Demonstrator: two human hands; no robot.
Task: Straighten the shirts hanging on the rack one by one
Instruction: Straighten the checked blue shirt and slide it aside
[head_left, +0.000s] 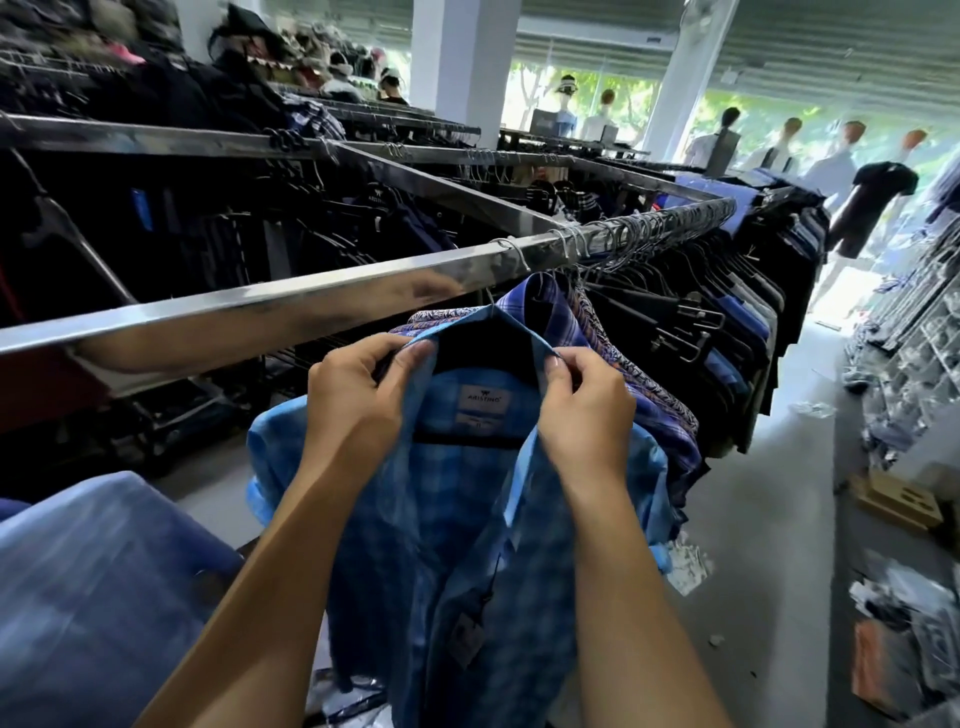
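Observation:
A light blue checked shirt (457, 530) hangs open on a black hanger (488, 353) from the shiny metal rail (291, 301). My left hand (353, 395) pinches the left side of its collar. On the other side, my right hand (582, 410) pinches the right collar edge. A white label shows inside the neck, and a dark price tag dangles lower down the front. Behind this shirt hang several more shirts (649, 395), patterned and dark, packed along the rail to the right.
Another blue garment (104, 582) hangs at lower left. More racks of dark clothes (260, 218) stand beyond the rail. A grey floor aisle (779, 493) runs on the right, littered with packaging and boxes (898, 504). White pillars and mannequins stand far back.

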